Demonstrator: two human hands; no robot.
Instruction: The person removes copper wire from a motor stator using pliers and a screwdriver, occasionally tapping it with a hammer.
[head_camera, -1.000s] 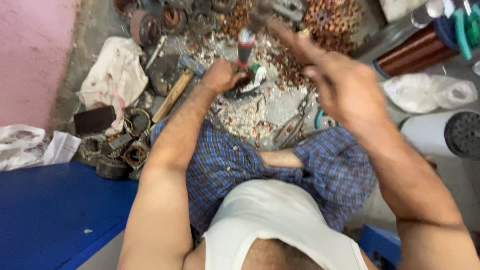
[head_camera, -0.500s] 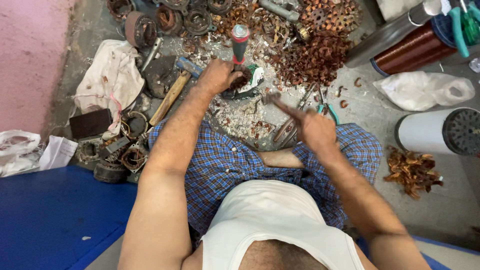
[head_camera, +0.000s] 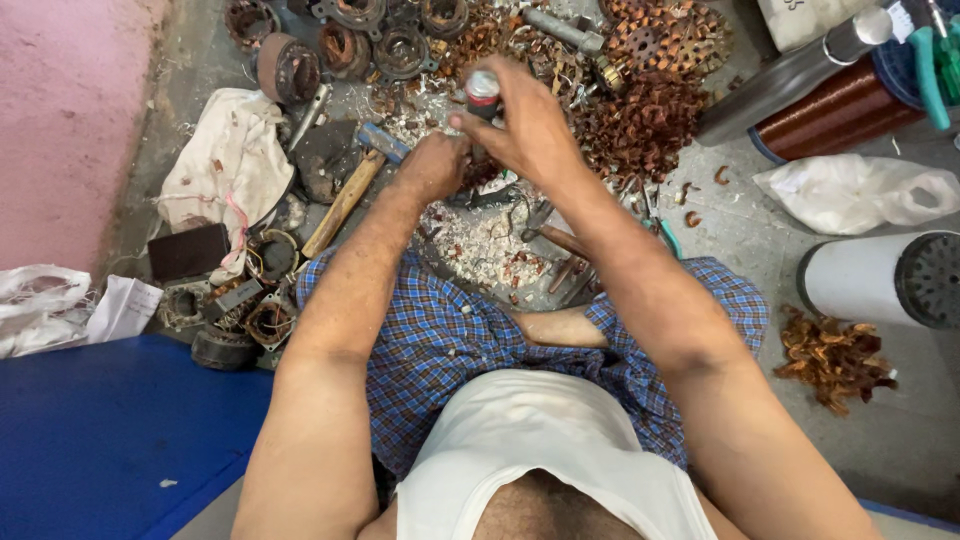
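Observation:
I sit on the floor with a checked cloth over my legs. My left hand (head_camera: 435, 165) is closed around the lower part of an upright tool (head_camera: 483, 88) with a grey top and a red band. My right hand (head_camera: 528, 128) wraps over the tool's top from the right. Whatever sits under the tool is hidden by both hands. White chips and scraps (head_camera: 480, 240) litter the ground beneath. A pair of pliers (head_camera: 560, 268) lies just by my knee.
A wooden-handled hammer (head_camera: 345, 203) lies to the left beside a white cloth (head_camera: 230, 165). A heap of copper wire scrap (head_camera: 640, 120) is behind the hands. Small motor stators (head_camera: 245, 320), a white cylinder (head_camera: 880, 280), a copper wire spool (head_camera: 830, 115) and a blue mat (head_camera: 110, 430) surround me.
My right hand dropped from near the camera to the pliers by my knee, then moved forward onto the top of the upright tool. The left hand stayed on the tool.

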